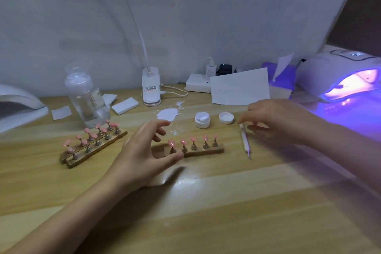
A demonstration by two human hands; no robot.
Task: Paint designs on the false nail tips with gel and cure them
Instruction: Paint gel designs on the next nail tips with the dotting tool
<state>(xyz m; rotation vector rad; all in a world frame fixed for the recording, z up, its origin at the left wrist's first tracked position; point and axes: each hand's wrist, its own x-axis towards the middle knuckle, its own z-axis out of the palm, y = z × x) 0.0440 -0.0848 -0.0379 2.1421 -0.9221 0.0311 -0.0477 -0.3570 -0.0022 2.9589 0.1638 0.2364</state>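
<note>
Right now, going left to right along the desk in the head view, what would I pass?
Unlit nail lamp → double nail-tip stand → left hand → open gel jar → jar lid → dotting pen → lit UV lamp.

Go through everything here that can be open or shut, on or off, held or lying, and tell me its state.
Jar: open.
Lid: off, beside the jar.
Right lamp: lit purple.
Left hand: open, at the strip.
Right hand: blurred, grip unclear.
Tool: lying on the table.
</note>
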